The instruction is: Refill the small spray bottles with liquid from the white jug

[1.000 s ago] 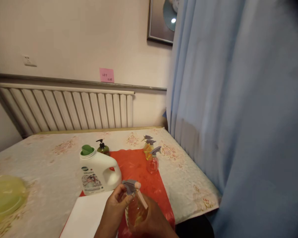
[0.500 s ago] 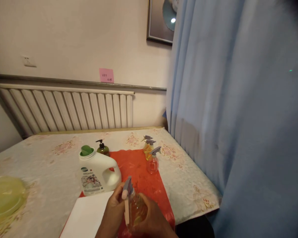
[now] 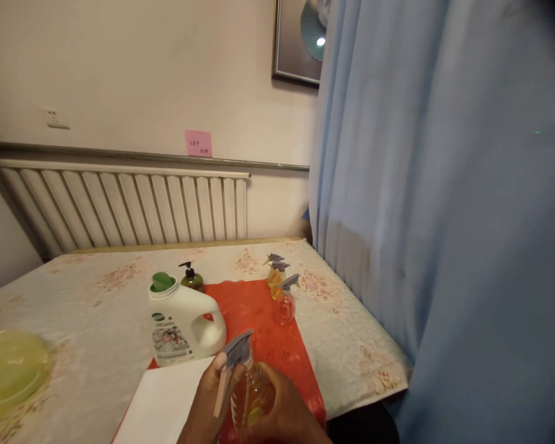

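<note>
Low in the view, my right hand wraps the round body of a small clear spray bottle with yellowish liquid. My left hand grips its grey trigger spray head, whose pale trigger hangs down to the left. The bottle is held above a red mat near the table's front edge. A white detergent jug with a green cap stands just beyond my left hand.
Several more small spray bottles stand at the red mat's far right, a dark pump bottle behind the jug. A white sheet lies left of my hands, a yellow lid at far left. A blue curtain hangs right.
The spray head has turned on the bottle under my left hand: its nozzle pointed right, then toward me, and now points up-right with the trigger hanging left. My right hand stayed put.
</note>
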Available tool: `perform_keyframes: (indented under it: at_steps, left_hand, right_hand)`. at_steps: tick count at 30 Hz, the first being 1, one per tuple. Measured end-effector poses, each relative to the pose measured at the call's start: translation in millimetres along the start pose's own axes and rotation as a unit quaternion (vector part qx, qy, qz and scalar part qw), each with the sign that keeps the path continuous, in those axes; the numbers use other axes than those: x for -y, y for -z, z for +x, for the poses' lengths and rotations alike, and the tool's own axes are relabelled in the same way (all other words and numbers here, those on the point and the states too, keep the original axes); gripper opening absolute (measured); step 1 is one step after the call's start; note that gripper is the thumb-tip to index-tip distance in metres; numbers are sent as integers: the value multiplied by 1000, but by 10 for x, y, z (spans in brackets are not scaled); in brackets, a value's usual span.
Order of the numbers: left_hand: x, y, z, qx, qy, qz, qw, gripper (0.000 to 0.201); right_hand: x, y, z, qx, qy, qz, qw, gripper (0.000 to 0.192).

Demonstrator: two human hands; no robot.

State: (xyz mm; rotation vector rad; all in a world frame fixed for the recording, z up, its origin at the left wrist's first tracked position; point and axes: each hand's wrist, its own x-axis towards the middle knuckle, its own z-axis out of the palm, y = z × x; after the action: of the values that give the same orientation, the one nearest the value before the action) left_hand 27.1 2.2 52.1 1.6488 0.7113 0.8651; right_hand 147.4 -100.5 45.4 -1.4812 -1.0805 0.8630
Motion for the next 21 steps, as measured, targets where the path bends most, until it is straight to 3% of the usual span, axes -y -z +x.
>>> perform_keyframes:
  at_steps: [5, 15, 18, 21]
  left_hand:
    - [65, -22, 0, -7, 11, -17, 1000, 49]
    - [76, -18, 27, -15, 0, -3, 1000, 49]
    - [277, 32, 91, -52, 0, 15, 999, 47]
    - [675, 217, 204, -53, -7, 104, 993, 41]
  right_hand:
    - [121, 32, -26, 5, -14, 71, 997, 53]
    - [16, 1, 56, 11, 19, 85, 996, 51]
    - [-37, 55, 205, -27, 20, 50, 998, 53]
    - [-140, 167, 471, -72, 17, 20, 997, 67]
